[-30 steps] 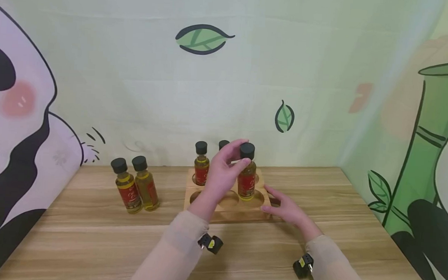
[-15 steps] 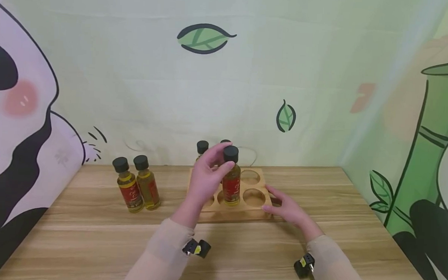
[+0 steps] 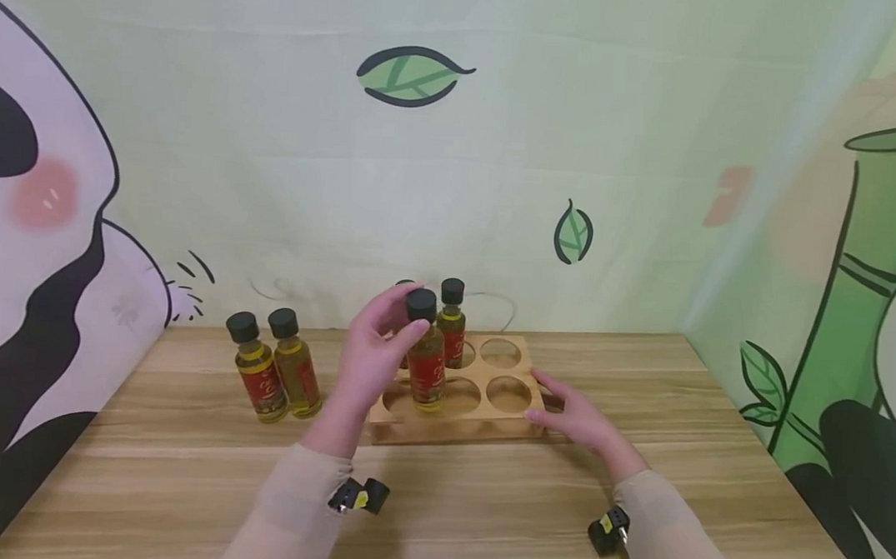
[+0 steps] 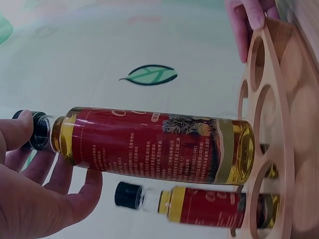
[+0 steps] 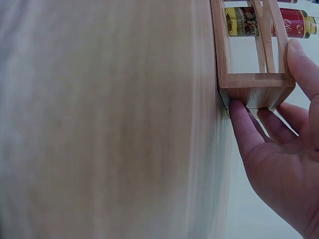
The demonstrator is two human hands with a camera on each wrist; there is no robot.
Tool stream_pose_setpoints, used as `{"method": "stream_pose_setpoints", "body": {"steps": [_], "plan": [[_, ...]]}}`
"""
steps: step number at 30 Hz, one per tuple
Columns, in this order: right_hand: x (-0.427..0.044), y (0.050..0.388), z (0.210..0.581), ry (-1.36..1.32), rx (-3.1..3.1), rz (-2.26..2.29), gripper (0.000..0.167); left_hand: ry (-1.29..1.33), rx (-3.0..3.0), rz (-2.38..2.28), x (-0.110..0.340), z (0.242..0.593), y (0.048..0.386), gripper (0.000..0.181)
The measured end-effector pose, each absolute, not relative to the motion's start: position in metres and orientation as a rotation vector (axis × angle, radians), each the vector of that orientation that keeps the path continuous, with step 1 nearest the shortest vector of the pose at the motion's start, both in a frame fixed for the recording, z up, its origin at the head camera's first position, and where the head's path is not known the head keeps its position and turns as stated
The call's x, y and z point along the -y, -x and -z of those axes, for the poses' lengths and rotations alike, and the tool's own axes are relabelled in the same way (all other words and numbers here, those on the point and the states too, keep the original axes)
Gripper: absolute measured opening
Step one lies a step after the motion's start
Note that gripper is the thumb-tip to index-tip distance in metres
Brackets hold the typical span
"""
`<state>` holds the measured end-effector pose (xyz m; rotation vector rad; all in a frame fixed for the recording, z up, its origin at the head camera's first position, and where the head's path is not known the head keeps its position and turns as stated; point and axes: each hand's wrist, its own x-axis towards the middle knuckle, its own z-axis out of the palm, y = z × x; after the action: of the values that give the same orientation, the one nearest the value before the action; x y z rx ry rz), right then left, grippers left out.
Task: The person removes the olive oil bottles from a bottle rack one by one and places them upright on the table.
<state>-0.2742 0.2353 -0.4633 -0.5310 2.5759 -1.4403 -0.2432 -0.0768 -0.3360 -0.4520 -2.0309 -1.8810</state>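
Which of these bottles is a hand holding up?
The bottle in the left hand, above the front row of the rack; the other bottles stand unheld in its back row or on the table.

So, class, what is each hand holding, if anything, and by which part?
The left hand holds a bottle by its black cap and neck; the right hand grips the wooden rack by its right end.

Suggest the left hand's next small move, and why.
Probably lower the black-capped, red-labelled clear bottle into a round front hole of the pale wooden rack: the left hand holds it nearly upright, its base above the front row, and the right hand grips the rack's end.
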Motion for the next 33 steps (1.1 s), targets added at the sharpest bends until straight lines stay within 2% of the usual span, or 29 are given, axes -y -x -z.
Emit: {"method": "stream_pose_setpoints", "body": {"steps": [20, 33], "plan": [[-0.236, 0.276, 0.465, 0.553, -2.571, 1.458, 0.078, 0.198, 2.073, 1.823, 0.138, 0.338, 0.232, 0.043], [-0.236, 0.276, 0.466, 0.538, -2.583, 1.438, 0.078, 0.058, 2.086, 1.746, 0.165, 0.351, 0.229, 0.044]]}}
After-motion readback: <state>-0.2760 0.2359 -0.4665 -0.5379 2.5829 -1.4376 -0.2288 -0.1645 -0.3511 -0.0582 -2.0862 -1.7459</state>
